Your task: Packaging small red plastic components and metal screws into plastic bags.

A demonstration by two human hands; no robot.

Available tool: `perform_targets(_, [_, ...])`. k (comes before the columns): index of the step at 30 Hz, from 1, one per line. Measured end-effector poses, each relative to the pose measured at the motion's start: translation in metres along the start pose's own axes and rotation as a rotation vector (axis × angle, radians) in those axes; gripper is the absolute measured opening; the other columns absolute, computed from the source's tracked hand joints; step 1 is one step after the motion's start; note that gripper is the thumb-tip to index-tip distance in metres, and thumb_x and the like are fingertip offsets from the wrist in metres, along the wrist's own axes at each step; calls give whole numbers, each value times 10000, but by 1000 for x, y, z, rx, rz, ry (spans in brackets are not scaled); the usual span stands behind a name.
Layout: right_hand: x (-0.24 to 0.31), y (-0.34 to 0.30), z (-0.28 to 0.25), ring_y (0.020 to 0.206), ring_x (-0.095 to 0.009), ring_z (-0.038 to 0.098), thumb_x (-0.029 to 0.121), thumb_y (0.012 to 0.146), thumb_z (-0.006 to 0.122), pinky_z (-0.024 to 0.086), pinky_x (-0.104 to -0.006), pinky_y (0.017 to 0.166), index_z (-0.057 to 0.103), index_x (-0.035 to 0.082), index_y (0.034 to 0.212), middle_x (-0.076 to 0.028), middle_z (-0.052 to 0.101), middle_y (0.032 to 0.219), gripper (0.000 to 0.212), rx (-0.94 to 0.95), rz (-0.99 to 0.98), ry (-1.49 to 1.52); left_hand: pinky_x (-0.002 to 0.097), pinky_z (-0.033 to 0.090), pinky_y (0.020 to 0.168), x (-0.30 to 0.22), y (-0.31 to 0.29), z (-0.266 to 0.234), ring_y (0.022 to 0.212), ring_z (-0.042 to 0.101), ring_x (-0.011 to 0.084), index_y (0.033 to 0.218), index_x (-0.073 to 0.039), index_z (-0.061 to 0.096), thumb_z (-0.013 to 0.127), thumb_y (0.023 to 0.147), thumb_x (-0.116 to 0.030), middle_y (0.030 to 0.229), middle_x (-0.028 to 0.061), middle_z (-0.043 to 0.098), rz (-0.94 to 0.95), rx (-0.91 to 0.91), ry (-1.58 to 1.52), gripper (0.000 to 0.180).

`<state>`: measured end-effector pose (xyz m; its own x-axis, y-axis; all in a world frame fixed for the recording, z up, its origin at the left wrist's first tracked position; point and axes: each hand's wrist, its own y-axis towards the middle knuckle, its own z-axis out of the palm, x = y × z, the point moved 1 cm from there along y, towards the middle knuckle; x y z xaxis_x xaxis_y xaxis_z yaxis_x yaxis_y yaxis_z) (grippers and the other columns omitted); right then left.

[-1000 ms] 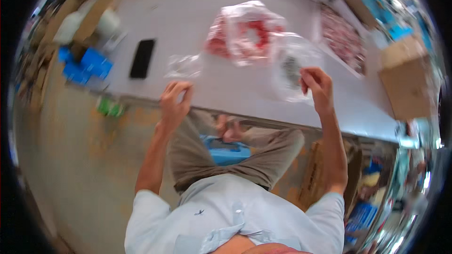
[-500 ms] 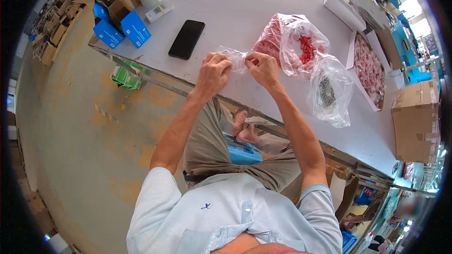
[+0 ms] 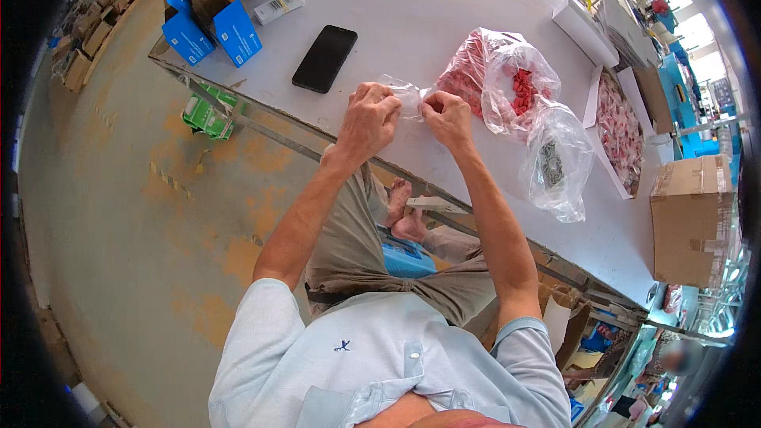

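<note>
Over the near edge of the table, my left hand (image 3: 366, 120) pinches one side of a small clear plastic bag (image 3: 406, 97). My right hand (image 3: 449, 117) grips its other side with thumb and fingers closed. What the small bag contains, if anything, cannot be made out. Just beyond my right hand lies a clear bag of red pieces (image 3: 521, 93), open at the top, against another bag of reddish items (image 3: 462, 73). Nearer me on the right rests a clear bag of small dark metal-looking parts (image 3: 550, 160).
A black phone (image 3: 325, 59) lies left of the bags. Farther left stand an open blue box (image 3: 236, 32) and a small white box (image 3: 279, 6). On the right are a shallow white carton (image 3: 621, 131) of small filled packets and a brown cardboard box (image 3: 688, 226).
Both hands keep hold of the small clear bag, with only slight finger movement. The whole view has shifted and turned a little.
</note>
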<state>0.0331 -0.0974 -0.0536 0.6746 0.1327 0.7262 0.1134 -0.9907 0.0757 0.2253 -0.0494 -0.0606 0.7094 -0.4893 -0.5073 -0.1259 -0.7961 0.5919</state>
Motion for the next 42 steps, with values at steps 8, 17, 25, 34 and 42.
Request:
perform_targets(8, [11, -6, 3, 821, -293, 729, 247, 851, 758, 563, -418, 768, 780, 59, 930, -143, 749, 876, 205, -45, -70, -151, 440, 471, 1017, -2, 0, -1, 1167, 586, 293, 987, -46, 762, 771, 856, -83, 1123, 85, 687, -20, 28, 30, 137])
perform_targets(17, [-19, -15, -20, 716, -178, 678, 173, 883, 747, 549, -349, 706, 779, 40, 943, -113, 735, 852, 150, -201, -2, 54, 425, 485, 1023, 1, 1, -2, 1153, 595, 300, 1004, -27, 759, 789, 834, -74, 1115, 97, 688, -41, 12, 15, 179])
perform_targets(25, [-26, -56, -29, 630, -108, 654, 190, 1013, 656, 538, -251, 549, 675, 33, 1055, -90, 733, 858, 164, -129, 234, 768, 450, 462, 1017, 2, 0, 2, 1185, 582, 298, 996, -30, 757, 756, 830, -83, 1128, 104, 684, -48, 30, -2, 175])
perform_targets(34, [-17, -97, -46, 635, -135, 654, 173, 1068, 595, 538, -256, 544, 637, 82, 1092, -130, 748, 964, 103, 121, 345, 1548, 429, 481, 949, -47, -3, -6, 1075, 640, 309, 1024, -69, 739, 750, 862, -114, 1023, 92, 711, -73, -181, -167, 168])
perform_targets(42, [-22, -130, -53, 659, -129, 662, 190, 1070, 599, 536, -244, 541, 653, 71, 1099, -57, 713, 907, 134, 98, 317, 1474, 376, 542, 797, -125, -11, 23, 901, 709, 234, 1012, -49, 789, 786, 866, -167, 974, 92, 749, -382, 74, -636, 188])
